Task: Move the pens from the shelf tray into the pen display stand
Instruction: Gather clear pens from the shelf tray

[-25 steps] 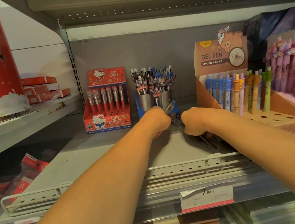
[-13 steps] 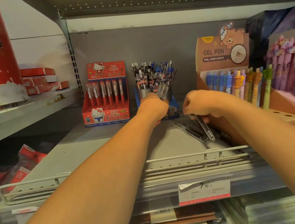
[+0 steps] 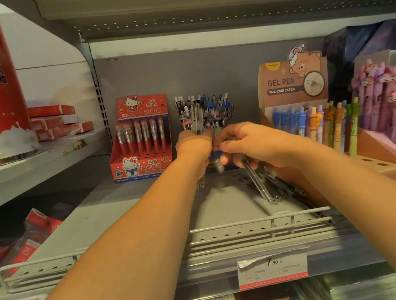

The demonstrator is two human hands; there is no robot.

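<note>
Right hand (image 3: 257, 144) raised, gripping pen (image 3: 256, 179) | left hand (image 3: 195, 147) clutching pens (image 3: 216, 163)

"GEL PEN" on brown display box (image 3: 292, 83)

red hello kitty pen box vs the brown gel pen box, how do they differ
The red Hello Kitty box holds one row of matching red pens with clear caps; the brown gel pen box holds mixed blue, purple, orange and green pens. The red box stands left of both hands, the brown box right of them. The red box's header shows a cat, the brown box's a bear. Both are tiered cardboard stands with empty holes in front.
</note>
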